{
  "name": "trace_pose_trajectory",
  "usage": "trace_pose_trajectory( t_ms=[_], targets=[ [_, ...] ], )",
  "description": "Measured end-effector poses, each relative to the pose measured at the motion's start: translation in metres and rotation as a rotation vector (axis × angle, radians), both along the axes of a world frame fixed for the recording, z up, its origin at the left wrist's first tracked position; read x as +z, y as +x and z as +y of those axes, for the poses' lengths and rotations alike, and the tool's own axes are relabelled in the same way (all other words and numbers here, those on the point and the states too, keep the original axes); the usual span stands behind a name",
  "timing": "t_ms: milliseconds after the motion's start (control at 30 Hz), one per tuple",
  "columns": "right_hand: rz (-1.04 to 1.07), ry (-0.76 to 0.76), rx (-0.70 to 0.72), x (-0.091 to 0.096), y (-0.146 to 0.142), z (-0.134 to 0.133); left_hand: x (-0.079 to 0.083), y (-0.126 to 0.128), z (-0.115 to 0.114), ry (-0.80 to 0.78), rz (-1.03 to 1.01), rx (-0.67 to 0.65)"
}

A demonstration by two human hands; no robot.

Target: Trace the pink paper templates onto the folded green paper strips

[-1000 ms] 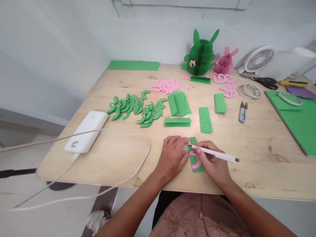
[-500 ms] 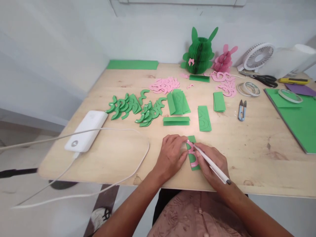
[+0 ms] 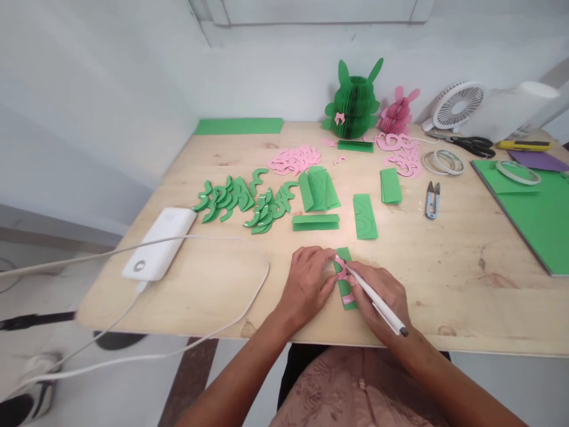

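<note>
A pink curved paper cutout (image 3: 342,273) lies on a folded green paper strip (image 3: 345,289) near the table's front edge. My left hand (image 3: 309,283) is closed at the strip's left side, its fingertips and thumb holding the cutout down against the paper. In my right hand (image 3: 383,296) is a white pen (image 3: 377,301), tip at the cutout's right edge and back end slanting toward me. My right fingers hide part of the strip and cutout. Just beyond lies another folded green piece (image 3: 365,217) with curved lines drawn on it.
Green curved cutouts (image 3: 267,213), pink cutouts (image 3: 296,160) and folded green papers (image 3: 317,190) lie beyond my hands. Thread snips (image 3: 431,201), tape rolls (image 3: 447,162) and scissors (image 3: 471,144) are at right. A white power bank (image 3: 160,244) with cables sits left. Green (image 3: 354,107) and pink (image 3: 396,114) paper figures stand behind.
The view has shifted slightly, so the tabletop things appear a little lower. The pen tip has moved slightly along the cutout's edge toward me. Both hands keep their grip.
</note>
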State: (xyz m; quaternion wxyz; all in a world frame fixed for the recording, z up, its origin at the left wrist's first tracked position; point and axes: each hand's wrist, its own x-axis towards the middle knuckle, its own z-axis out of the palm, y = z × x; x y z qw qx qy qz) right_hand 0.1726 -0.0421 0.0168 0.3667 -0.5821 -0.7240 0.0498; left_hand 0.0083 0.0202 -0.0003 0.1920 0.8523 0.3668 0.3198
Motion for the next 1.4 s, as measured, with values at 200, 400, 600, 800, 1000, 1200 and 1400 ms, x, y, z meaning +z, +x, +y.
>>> trace_pose_trajectory(
  t_ms=[200,400,600,800,1000,1200,1400],
  targets=[
    [-0.118,0.085,0.046,-0.0008,-0.0021,-0.0010,0.0003,-0.0004,-0.0005,-0.032,0.022,0.006],
    [-0.178,0.081,0.043,-0.0010,-0.0023,-0.0018,0.0016,-0.0008,-0.0004,-0.041,0.026,-0.007],
    [-0.184,0.088,0.036,-0.0023,-0.0021,-0.0020,0.0015,-0.0008,-0.0009,-0.015,0.012,-0.002],
    [-0.185,0.089,0.035,-0.0033,-0.0020,-0.0018,0.0010,-0.0005,-0.0012,0.031,0.000,0.012],
    [-0.163,0.102,0.036,-0.0033,-0.0029,-0.0015,0.0009,-0.0009,-0.0008,0.019,0.029,0.026],
    [-0.166,0.093,0.033,-0.0023,-0.0032,-0.0014,-0.0004,-0.0013,-0.0013,0.001,0.026,0.017],
    [-0.151,0.091,0.035,-0.0053,-0.0018,-0.0019,-0.0004,-0.0012,-0.0017,-0.033,0.040,0.024]
  ],
)
